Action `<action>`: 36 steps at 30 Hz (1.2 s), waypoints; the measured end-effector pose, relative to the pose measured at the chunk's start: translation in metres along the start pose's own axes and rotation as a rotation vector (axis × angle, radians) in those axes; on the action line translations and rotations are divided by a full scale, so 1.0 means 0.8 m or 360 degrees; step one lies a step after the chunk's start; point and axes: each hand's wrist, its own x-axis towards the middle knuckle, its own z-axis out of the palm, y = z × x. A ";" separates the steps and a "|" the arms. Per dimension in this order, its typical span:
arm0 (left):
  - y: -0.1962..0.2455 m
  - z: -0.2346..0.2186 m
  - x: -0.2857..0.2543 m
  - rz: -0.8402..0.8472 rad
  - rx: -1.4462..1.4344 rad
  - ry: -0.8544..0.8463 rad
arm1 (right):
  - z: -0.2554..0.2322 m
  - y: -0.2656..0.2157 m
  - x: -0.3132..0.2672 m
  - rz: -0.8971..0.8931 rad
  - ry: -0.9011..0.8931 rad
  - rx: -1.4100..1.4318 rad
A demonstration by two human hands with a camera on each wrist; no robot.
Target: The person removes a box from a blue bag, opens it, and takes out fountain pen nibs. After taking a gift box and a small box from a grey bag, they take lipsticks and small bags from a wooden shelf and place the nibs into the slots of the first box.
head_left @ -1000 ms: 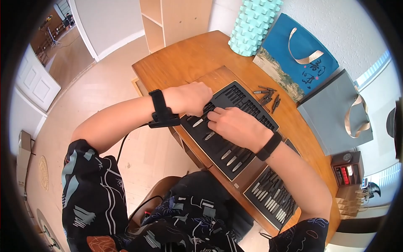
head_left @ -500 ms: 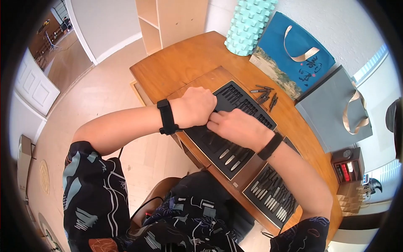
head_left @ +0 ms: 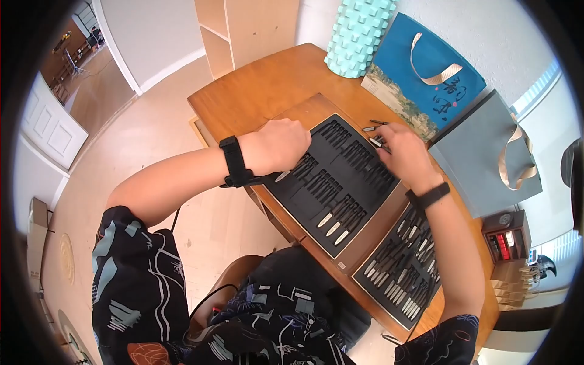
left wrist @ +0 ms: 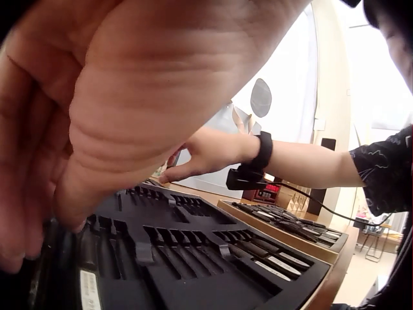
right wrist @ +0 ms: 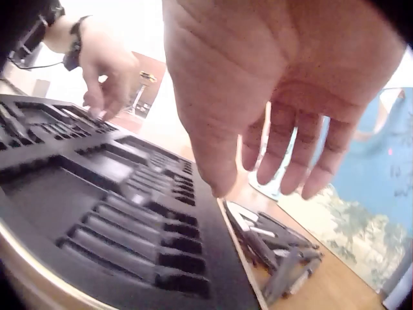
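Right hand loosely spread, fingers over the loose slim pieces beside the slotted tray, upper right of centre in the head view. Left hand at the tray's left end, fingers pointing down; I can't tell whether it pinches anything. Pieces look light, stiff, probably smooth enough to slip. I'd pinch one mid-length, clear of its neighbours.
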 end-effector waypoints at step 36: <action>0.016 0.001 -0.001 -0.0012 -0.0031 -0.0224 | -0.024 -0.119 -0.046 -0.0933 -0.0617 0.0005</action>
